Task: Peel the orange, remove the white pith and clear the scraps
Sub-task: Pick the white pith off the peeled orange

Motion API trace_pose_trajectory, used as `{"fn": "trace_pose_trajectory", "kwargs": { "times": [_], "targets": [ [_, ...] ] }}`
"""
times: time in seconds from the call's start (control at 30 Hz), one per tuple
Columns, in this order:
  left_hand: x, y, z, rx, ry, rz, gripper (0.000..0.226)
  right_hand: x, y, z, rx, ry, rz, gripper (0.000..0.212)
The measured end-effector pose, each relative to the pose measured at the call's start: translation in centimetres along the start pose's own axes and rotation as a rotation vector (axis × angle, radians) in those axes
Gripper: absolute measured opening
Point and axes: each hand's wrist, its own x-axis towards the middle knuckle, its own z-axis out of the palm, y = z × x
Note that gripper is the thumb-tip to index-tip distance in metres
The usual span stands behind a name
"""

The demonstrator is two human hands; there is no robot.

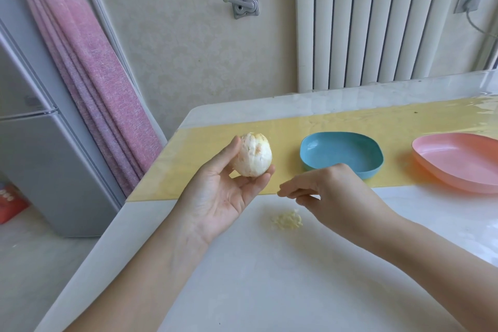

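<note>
My left hand [218, 197] is raised palm-up above the table's left side and grips the peeled orange [252, 155] between thumb and fingertips. The fruit is still coated in white pith with a few orange patches showing. My right hand [326, 191] hovers just above the white table [256, 277], its fingers pointing left and loosely spread, and I see nothing between them. A small heap of pale yellow-white pith scraps [287, 221] lies on the table right below those fingertips.
A blue dish [342, 153] stands on the yellow mat [204, 143] behind my right hand, and a pink dish [458, 162] sits at the right edge. The table's left edge drops off to the floor beside a grey fridge [40, 143] and a pink curtain [89, 62].
</note>
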Motion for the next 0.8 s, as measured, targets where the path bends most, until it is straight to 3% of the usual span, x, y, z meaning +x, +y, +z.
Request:
{"fn": "trace_pose_trajectory", "kwargs": {
  "times": [0.13, 0.33, 0.5, 0.8],
  "targets": [
    [-0.2, 0.2, -0.1, -0.016, -0.036, -0.046, 0.060, 0.0, -0.1, 0.0, 0.011, 0.043, -0.029, 0.035],
    [-0.2, 0.4, -0.2, -0.117, -0.002, -0.064, 0.046, 0.0, -0.4, 0.2, -0.041, -0.080, -0.125, 0.056],
    [-0.1, 0.3, -0.1, -0.110, 0.027, -0.034, 0.031, -0.2, -0.5, 0.0, 0.083, 0.121, -0.101, 0.026],
    [-0.4, -0.2, 0.5, -0.033, -0.001, -0.073, 0.033, -0.2, -1.1, -0.6, 0.096, 0.351, -0.159, 0.009]
  ]
}}
